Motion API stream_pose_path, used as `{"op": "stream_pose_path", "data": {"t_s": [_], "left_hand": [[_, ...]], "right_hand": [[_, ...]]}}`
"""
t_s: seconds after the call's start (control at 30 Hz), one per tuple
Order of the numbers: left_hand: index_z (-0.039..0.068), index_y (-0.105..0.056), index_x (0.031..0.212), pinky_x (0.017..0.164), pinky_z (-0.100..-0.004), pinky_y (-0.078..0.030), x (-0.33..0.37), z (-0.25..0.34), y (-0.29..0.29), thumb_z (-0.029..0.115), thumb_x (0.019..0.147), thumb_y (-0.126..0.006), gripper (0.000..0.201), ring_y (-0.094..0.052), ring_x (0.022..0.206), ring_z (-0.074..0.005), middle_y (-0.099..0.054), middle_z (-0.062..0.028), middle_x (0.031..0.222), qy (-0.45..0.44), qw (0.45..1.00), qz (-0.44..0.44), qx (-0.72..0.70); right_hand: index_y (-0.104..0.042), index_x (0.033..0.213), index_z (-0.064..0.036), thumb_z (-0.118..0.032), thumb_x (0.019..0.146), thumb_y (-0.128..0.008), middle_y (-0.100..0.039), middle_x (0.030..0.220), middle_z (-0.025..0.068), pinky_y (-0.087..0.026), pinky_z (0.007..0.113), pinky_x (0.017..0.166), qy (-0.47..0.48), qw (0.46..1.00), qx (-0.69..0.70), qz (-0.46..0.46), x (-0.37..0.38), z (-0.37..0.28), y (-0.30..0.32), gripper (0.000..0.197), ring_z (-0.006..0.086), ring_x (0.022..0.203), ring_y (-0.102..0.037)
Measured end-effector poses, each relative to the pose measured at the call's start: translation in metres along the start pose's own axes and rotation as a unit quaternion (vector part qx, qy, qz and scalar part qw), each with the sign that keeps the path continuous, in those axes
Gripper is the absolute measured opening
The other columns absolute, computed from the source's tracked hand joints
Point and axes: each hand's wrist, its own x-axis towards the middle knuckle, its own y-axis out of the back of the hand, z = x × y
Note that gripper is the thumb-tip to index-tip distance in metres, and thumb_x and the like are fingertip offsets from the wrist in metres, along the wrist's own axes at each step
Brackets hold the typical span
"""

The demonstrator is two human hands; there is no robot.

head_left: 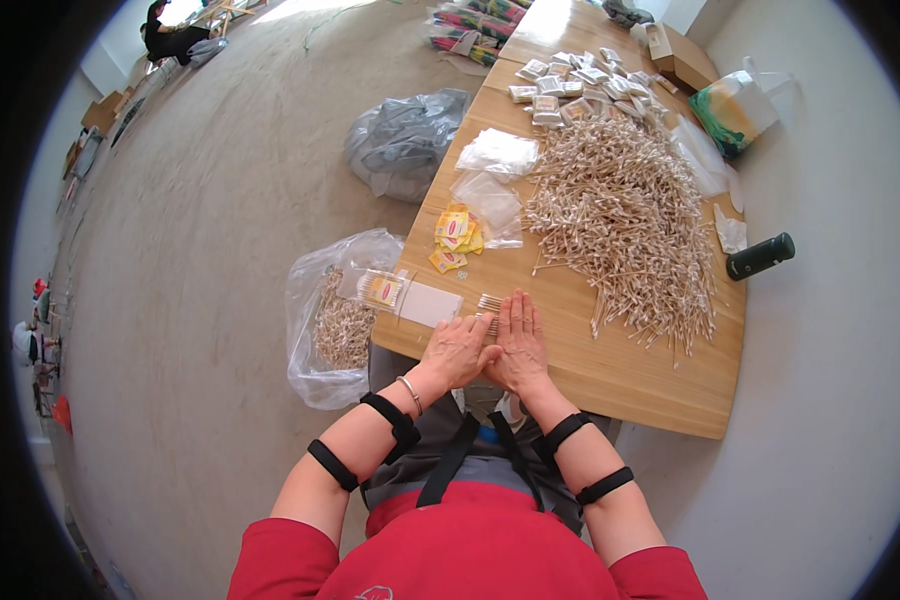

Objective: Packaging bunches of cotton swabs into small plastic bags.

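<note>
A small row of cotton swabs (489,303) lies on the table at its near edge, between my two hands and partly covered by them. My left hand (457,350) rests palm down at the left of the row, fingers slightly bent and apart, their tips against the swabs. Flat along the right side of the row, my right hand (519,340) has its fingers stretched out. Just left of my left hand is a white card block (430,303), with a clear bag of swabs with a yellow label (381,290) at its far-left end.
A large heap of loose swabs (630,210) covers the table's right side, with filled packets (580,85) behind. Yellow cards (456,236) and clear bags (498,153) lie left. A dark green bottle (760,257) is at the right edge. A swab-filled plastic sack (342,325) stands beside the table.
</note>
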Motion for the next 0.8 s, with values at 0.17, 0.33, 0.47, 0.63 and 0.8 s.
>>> {"op": "stream_pose_path", "data": {"t_s": [0.17,0.33,0.47,0.63,0.8], "left_hand": [[0.005,-0.040,0.135,0.082,-0.0419,-0.042,0.009,-0.005,-0.005,0.030,0.090,-0.053,0.053,-0.059,0.095,-0.0291,-0.062,-0.0124,0.103,0.007,0.999,0.024,-0.038],[0.006,-0.041,0.134,0.078,-0.0406,-0.045,0.009,-0.010,-0.008,0.025,0.089,-0.053,0.050,-0.061,0.090,-0.0286,-0.063,-0.0114,0.097,-0.024,0.999,0.035,-0.017],[0.006,-0.041,0.134,0.077,-0.0398,-0.045,0.008,-0.010,-0.010,0.022,0.088,-0.054,0.051,-0.062,0.089,-0.0280,-0.064,-0.0116,0.095,-0.032,0.998,0.053,-0.006],[0.006,-0.042,0.131,0.072,-0.0405,-0.049,0.014,-0.007,-0.004,0.015,0.084,-0.055,0.050,-0.064,0.085,-0.0303,-0.065,-0.0140,0.096,-0.009,0.999,0.024,-0.023],[0.006,-0.039,0.134,0.070,-0.0410,-0.050,0.016,-0.011,-0.008,0.014,0.083,-0.057,0.054,-0.065,0.084,-0.0313,-0.066,-0.0156,0.097,-0.017,0.999,0.027,-0.026]], "right_hand": [[-0.019,0.143,0.0076,-0.040,0.081,-0.049,-0.014,0.151,0.0257,-0.008,0.046,0.115,-0.012,1.000,0.001,0.005,0.001,-0.002,0.001,0.084,0.0372,0.142,-0.009],[-0.018,0.143,0.0076,-0.046,0.082,-0.050,-0.014,0.151,0.0259,-0.008,0.046,0.115,-0.015,0.999,-0.006,-0.029,0.002,-0.004,0.007,0.087,0.0375,0.142,-0.009],[-0.018,0.143,0.0075,-0.054,0.078,-0.053,-0.014,0.151,0.0257,-0.007,0.045,0.116,-0.012,0.999,-0.002,-0.029,0.003,-0.003,0.006,0.096,0.0373,0.142,-0.008],[-0.017,0.143,0.0078,-0.058,0.078,-0.053,-0.013,0.150,0.0269,-0.006,0.046,0.116,-0.009,0.999,-0.009,-0.032,0.002,-0.002,0.006,0.099,0.0381,0.142,-0.008],[-0.016,0.143,0.0079,-0.059,0.078,-0.052,-0.012,0.151,0.0268,-0.006,0.046,0.116,-0.011,0.999,-0.007,-0.038,0.002,-0.004,0.007,0.100,0.0381,0.142,-0.007]]}}
